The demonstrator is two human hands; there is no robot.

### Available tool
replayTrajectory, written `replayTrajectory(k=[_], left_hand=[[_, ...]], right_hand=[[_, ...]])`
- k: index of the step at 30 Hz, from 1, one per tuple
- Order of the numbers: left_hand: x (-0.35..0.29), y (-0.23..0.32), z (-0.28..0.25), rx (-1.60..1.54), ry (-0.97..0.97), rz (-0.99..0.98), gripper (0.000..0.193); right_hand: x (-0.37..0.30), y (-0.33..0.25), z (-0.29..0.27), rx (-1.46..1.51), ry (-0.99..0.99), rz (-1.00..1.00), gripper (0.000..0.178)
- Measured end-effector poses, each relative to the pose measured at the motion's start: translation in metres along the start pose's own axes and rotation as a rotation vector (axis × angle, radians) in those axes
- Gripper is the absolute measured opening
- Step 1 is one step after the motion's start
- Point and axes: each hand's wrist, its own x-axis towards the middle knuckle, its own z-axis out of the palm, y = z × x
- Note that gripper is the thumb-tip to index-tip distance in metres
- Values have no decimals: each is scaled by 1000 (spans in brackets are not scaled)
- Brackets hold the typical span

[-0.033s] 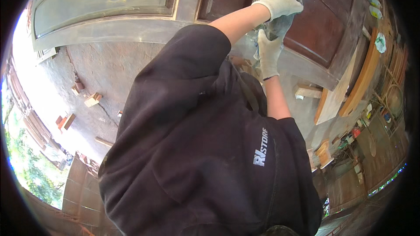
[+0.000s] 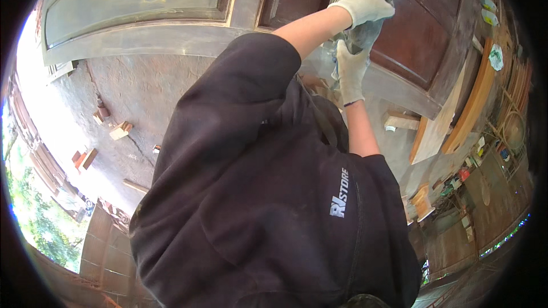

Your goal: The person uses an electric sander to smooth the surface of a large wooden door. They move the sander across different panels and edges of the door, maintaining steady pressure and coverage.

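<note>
A large panelled wooden door (image 2: 165, 40) lies across the far side. Its frame is pale and dusty, with a grey-green panel at left and dark red-brown panels at right. Over the frame beside the red-brown panels is a dusty grey hand-held tool (image 2: 365, 35), which looks like a power sander. My left hand (image 2: 365, 3), in a whitish work glove, grips its far end from above. Closer to me, my right hand (image 2: 351, 74), gloved alike, holds the near end with the thumb up. The tool's underside and most of the right fingers are hidden.
Long boards (image 2: 439, 120) lean or lie to the right of the door. Small wood blocks (image 2: 121, 130) and a stick (image 2: 135, 185) lie on the concrete floor (image 2: 134, 88) at left. A wood offcut (image 2: 402, 120) sits under the door's near right edge. Clutter lines the right side.
</note>
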Motion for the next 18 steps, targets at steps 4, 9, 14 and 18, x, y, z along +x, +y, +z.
replayTrajectory(k=[4,9,14,18], left_hand=[[-29,-3,13,-35,-16,-9,28],[-14,1,5,1,9,23,30],[-24,-8,22,-52,21,35,29],[-2,-10,9,-43,48,28,29]], right_hand=[[-21,9,-2,36,38,-6,60],[-11,-26,-1,90,-64,181,65],[-22,32,1,117,78,-100,60],[2,6,-8,-44,-87,42,61]])
